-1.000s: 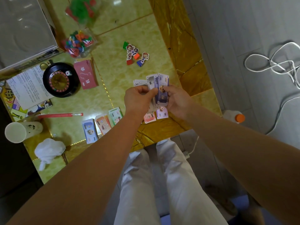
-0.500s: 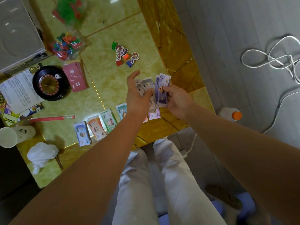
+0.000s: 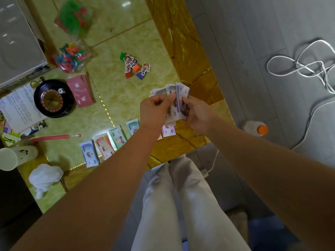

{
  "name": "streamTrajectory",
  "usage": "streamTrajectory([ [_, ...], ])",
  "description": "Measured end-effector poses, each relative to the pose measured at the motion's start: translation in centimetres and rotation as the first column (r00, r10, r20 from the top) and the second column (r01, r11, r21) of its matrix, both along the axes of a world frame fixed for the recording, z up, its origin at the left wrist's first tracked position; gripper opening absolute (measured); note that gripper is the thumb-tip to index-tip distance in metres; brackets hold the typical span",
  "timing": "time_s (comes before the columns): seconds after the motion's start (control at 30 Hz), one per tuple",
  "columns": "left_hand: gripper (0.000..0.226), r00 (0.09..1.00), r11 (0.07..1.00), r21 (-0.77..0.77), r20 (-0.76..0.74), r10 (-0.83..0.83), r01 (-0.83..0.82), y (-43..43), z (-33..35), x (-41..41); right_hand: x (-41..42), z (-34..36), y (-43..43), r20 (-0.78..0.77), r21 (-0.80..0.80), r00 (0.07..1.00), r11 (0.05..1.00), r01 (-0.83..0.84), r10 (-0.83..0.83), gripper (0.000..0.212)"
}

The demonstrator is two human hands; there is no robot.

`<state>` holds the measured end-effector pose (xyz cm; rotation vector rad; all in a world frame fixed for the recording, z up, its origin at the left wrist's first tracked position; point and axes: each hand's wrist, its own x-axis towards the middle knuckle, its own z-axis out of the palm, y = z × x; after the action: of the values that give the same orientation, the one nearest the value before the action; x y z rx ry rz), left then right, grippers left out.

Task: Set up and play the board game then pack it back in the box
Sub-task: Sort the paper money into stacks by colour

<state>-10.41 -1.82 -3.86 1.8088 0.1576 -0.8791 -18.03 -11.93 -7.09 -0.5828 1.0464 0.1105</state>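
Table (image 3: 126, 98) marbled yellow-green with amber border; roulette wheel (image 3: 52, 99) black; card deck (image 3: 80, 91) red; bottle cap (image 3: 262, 129) orange.

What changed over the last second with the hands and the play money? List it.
The left hand opened flat beside the fan of play money, then curled back and pinches a note in it again. The right hand kept holding the fan. The sorted piles, roulette wheel and pawn figures stayed put.
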Motion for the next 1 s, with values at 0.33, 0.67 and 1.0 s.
streamTrajectory([
  [0.33, 0.034, 0.971, 0.987, 0.002, 0.175, -0.161, 0.163, 1.2, -1.0, 1.3, 0.4, -0.2, 1.1, 0.009, -0.018, 0.998, 0.998, 0.063, -0.063, 0.018],
  [0.67, 0.011, 0.983, 0.983, 0.059, 0.053, -0.178, 0.175, 1.2, -0.7, 2.6, 1.1, -0.2, 2.2, -0.017, -0.108, 0.989, 0.984, 0.141, -0.144, 0.019],
  [1.0, 0.015, 0.988, 0.987, -0.037, -0.024, -0.155, 0.154, 0.2, 0.1, 1.0, -0.2, 0.2, 0.7, -0.018, -0.097, 0.996, 0.992, 0.08, -0.082, 0.027],
])
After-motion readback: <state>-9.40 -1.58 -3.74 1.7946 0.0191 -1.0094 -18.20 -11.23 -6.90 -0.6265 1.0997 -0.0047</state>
